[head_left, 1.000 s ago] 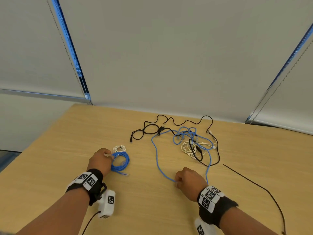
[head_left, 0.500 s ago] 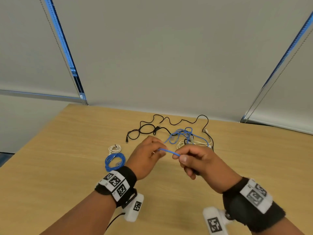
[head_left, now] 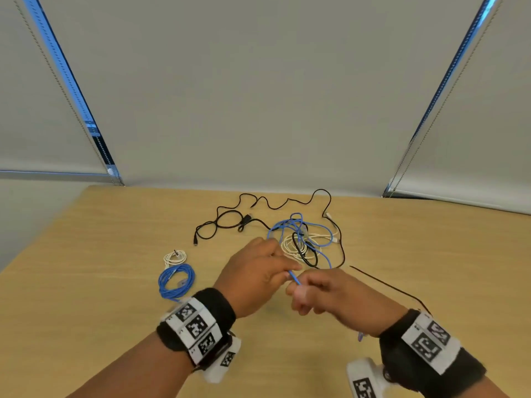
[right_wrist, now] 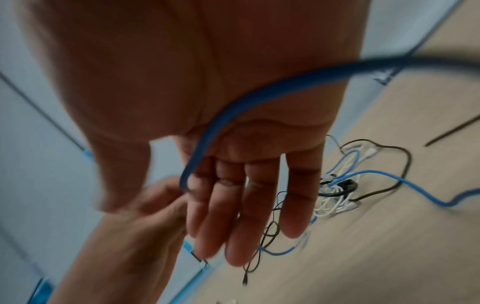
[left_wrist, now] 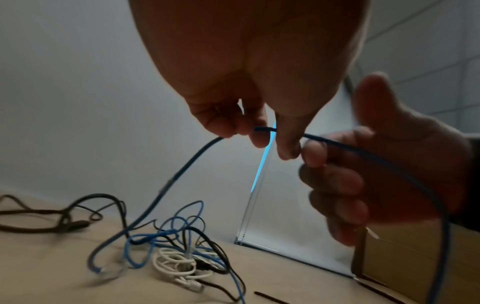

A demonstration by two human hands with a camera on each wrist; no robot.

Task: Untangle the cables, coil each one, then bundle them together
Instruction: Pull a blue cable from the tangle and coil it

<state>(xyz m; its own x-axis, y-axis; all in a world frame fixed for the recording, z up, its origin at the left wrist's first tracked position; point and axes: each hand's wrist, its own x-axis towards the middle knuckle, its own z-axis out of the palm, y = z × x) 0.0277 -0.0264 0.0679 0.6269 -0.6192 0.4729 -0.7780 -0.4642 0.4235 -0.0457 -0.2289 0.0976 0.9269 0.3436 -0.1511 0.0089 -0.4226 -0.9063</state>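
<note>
My left hand (head_left: 283, 271) pinches a loose blue cable (head_left: 294, 278) between thumb and fingers, above the table; the pinch shows in the left wrist view (left_wrist: 270, 142). My right hand (head_left: 298, 291) holds the same cable right beside it. The cable runs across its palm (right_wrist: 207, 133) and hangs out below the wrist. From the left hand the blue cable drops into a tangle (head_left: 304, 242) of blue, white and black cables (left_wrist: 179, 255). A coiled blue cable (head_left: 175, 281) and a small white coil (head_left: 174, 257) lie to the left.
A black cable (head_left: 230, 222) sprawls behind the tangle toward the far edge of the wooden table (head_left: 86, 282). A thin black cable (head_left: 388, 287) runs off to the right. Grey blinds close off the back.
The left hand let go of the blue coil and joined the right hand on the loose blue cable, now lifted off the table. Since half a second ago the hands have drawn closer together.
</note>
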